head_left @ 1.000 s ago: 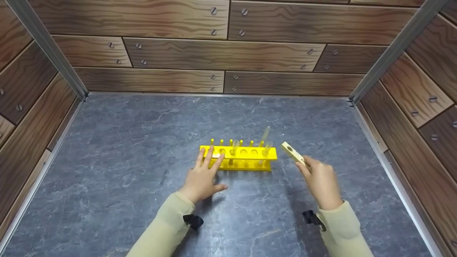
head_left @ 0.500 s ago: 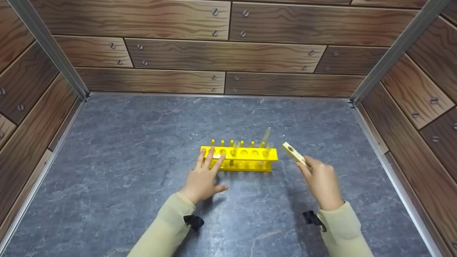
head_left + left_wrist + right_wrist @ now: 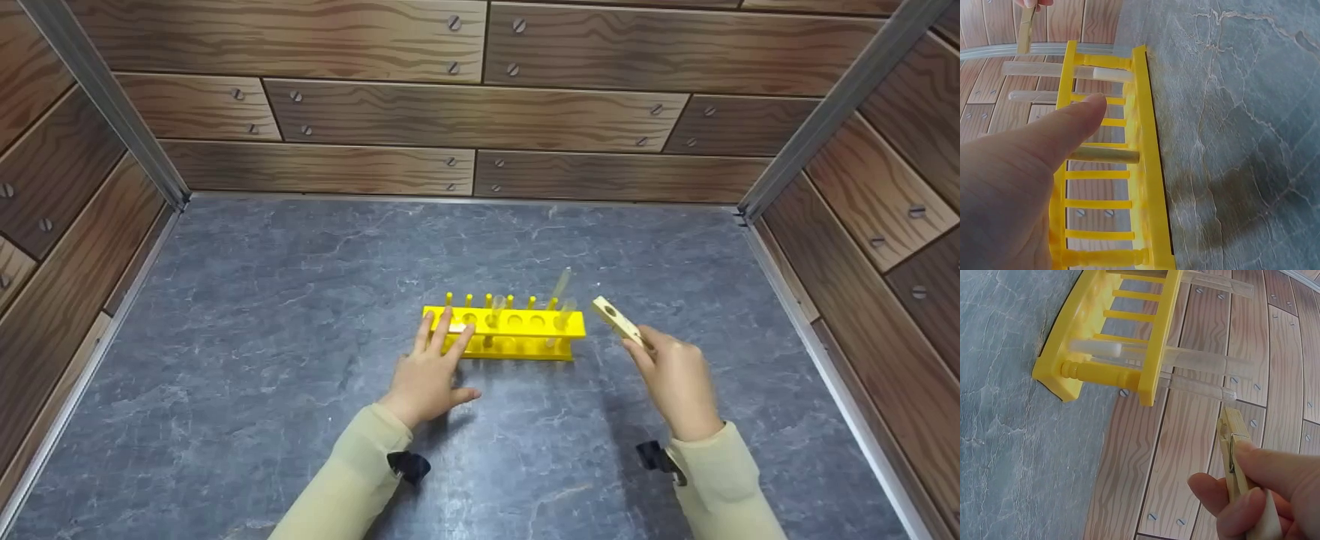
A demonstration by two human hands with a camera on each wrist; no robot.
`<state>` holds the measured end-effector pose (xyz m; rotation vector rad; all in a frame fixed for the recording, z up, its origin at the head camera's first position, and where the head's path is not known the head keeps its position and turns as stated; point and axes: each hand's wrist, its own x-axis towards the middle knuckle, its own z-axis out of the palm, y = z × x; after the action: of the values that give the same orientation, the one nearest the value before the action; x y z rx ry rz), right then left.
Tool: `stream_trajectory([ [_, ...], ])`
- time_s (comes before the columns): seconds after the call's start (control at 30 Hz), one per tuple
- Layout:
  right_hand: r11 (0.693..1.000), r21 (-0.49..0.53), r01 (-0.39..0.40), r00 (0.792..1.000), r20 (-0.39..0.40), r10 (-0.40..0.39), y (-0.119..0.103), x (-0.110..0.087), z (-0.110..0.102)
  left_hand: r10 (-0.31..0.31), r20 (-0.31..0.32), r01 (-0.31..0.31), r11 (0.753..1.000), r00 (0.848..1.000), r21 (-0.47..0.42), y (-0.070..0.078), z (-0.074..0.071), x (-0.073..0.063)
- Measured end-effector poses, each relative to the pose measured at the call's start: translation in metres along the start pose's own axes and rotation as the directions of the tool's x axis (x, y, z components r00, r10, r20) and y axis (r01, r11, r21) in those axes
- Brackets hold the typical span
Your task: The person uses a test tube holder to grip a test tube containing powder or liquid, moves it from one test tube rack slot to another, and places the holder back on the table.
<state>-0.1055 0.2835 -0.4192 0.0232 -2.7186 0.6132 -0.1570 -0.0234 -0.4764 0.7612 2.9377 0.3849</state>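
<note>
A yellow test tube rack point(image 3: 514, 322) stands upright on the grey surface. My left hand point(image 3: 424, 375) rests its spread, straight fingers on the rack's left end; the thumb points right, apart from it. One glass test tube point(image 3: 498, 309) with dark yellowish contents sits in a middle hole. Another test tube point(image 3: 1207, 360), with white contents low down, stands in the right-end hole. A third test tube point(image 3: 562, 283) leans over a rear peg at the right. My right hand point(image 3: 679, 382) grips a wooden test tube clamp point(image 3: 619, 321), its tip just right of the rack and apart from the tubes.
Wood-patterned walls point(image 3: 375, 112) with metal corner posts point(image 3: 832, 105) enclose the back and sides. The grey marbled surface point(image 3: 262, 300) spreads around the rack. Black wrist straps point(image 3: 409, 466) sit on both sleeves.
</note>
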Motion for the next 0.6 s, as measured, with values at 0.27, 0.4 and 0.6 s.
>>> stream_trajectory([
  [0.27, 1.0, -0.007, -0.002, 1.0, 0.001, 0.002, -0.0017, 0.001, -0.0007, -0.007, 0.007, 0.007, 1.0, 1.0, -0.011, -0.0001, 0.0008, 0.001],
  [0.4, 1.0, -0.013, -0.004, 1.0, -0.006, 0.004, -0.0019, 0.0013, -0.0006, -0.003, 0.001, 0.003, 1.0, 1.0, -0.015, 0.0001, 0.0015, 0.0008],
  [0.6, 1.0, -0.011, -0.001, 1.0, -0.004, 0.001, -0.0043, 0.0026, -0.0006, -0.006, -0.005, 0.006, 1.0, 1.0, -0.019, 0.0007, 0.0015, 0.0006],
])
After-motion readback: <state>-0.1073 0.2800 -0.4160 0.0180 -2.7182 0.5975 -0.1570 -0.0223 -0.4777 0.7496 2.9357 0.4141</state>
